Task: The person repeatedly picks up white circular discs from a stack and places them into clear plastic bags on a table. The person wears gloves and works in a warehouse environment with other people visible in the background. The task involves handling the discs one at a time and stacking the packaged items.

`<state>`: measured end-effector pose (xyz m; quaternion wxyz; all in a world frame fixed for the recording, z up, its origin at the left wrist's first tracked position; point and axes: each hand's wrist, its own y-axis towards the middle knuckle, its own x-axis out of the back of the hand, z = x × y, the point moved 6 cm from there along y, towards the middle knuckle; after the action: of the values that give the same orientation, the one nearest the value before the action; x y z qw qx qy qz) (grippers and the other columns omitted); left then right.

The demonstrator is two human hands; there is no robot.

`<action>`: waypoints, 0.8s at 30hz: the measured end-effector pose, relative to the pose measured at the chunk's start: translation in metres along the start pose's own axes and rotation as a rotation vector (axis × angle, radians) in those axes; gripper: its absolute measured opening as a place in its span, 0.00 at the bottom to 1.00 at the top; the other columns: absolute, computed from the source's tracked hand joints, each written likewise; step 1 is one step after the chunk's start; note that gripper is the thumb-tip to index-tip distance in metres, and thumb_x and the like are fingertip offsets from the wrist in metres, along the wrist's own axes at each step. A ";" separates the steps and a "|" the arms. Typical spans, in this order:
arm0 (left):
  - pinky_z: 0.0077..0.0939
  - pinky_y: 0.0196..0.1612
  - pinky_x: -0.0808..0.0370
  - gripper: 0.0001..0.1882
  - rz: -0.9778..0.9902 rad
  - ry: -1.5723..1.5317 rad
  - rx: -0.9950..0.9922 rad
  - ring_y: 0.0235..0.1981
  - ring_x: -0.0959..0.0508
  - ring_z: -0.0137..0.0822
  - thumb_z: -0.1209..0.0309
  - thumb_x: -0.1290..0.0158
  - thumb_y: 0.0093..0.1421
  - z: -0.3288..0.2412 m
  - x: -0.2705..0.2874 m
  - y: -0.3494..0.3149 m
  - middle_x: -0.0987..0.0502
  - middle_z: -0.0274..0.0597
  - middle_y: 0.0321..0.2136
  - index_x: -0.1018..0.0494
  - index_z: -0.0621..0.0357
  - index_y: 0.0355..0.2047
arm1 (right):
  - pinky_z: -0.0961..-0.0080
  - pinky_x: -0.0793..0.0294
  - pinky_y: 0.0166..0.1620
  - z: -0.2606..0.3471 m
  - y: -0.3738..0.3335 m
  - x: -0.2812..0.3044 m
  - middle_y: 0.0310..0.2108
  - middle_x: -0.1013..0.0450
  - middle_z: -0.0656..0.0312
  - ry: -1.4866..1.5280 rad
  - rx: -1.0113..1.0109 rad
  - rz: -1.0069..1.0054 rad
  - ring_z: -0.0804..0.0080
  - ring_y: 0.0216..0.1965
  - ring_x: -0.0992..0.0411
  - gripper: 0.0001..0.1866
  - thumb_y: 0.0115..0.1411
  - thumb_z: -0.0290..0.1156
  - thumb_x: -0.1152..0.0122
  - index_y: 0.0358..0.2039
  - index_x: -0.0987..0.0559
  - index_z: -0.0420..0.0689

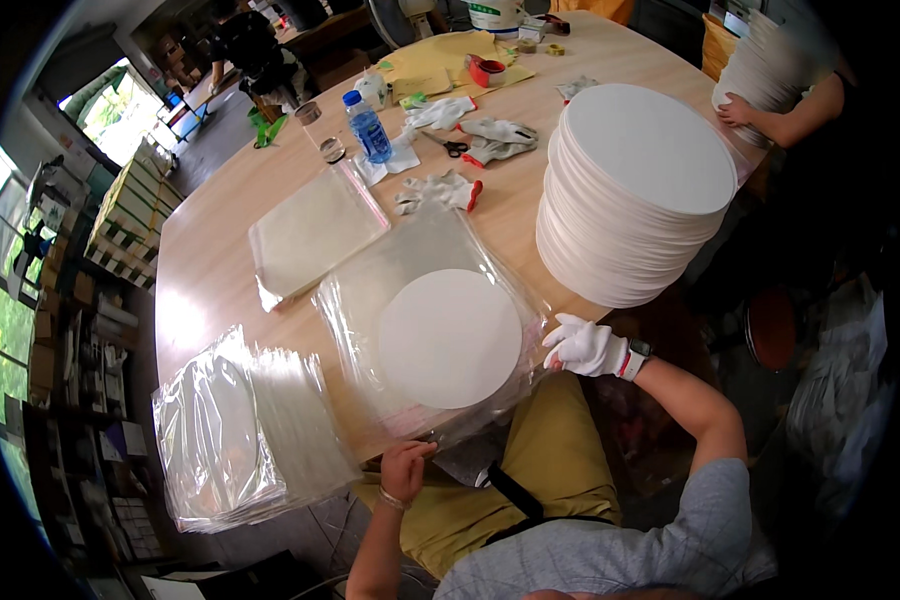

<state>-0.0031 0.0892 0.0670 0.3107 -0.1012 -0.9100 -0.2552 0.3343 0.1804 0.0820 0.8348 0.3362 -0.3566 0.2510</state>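
A round white disc (450,338) lies at the near edge of the table, on or inside a large clear plastic bag (370,290); I cannot tell which. My left hand (407,470), bare with a bracelet at the wrist, pinches the bag's near edge. At the bag's right corner, my right hand (585,346) wears a white glove and a wristwatch, with its fingers closed on the plastic. Beyond it rises a tall stack of white discs (650,150). To the left sits a pile of filled clear bags (250,430).
A flat stack of clear bags (320,230) lies farther back. Behind it are a water bottle (370,130), work gloves (498,138), scissors (454,146), a red tape dispenser (485,70) and yellow paper (435,60). At right, another person's hand (738,110) touches more stacked discs.
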 end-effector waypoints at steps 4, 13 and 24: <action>0.31 0.33 0.33 0.10 -0.007 -0.100 0.188 0.26 0.27 0.41 0.73 0.57 0.58 0.016 -0.001 -0.007 0.23 0.40 0.26 0.24 0.55 0.31 | 0.63 0.37 0.52 -0.008 0.002 0.002 0.24 0.24 0.67 0.009 -0.092 -0.016 0.69 0.34 0.26 0.01 0.45 0.27 0.43 0.20 0.24 0.48; 0.23 0.29 0.30 0.11 -0.306 -0.142 0.571 0.22 0.26 0.32 0.72 0.60 0.62 0.030 -0.002 -0.023 0.24 0.40 0.20 0.33 0.61 0.25 | 0.72 0.29 0.32 -0.009 0.014 0.001 0.23 0.25 0.60 0.121 -0.736 0.058 0.65 0.27 0.27 0.07 0.51 0.32 0.48 0.24 0.23 0.44; 0.20 0.24 0.29 0.09 -0.367 -0.214 0.573 0.16 0.26 0.29 0.71 0.60 0.63 0.037 -0.016 -0.025 0.24 0.40 0.16 0.36 0.63 0.28 | 0.75 0.28 0.30 -0.016 -0.018 -0.015 0.18 0.25 0.60 0.348 -0.840 -0.163 0.67 0.23 0.26 0.10 0.54 0.31 0.53 0.23 0.27 0.40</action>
<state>-0.0175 0.0869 0.0221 0.1782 0.1290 -0.9751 -0.0293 0.3440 0.1776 0.0554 0.9631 -0.0515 -0.2545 0.0710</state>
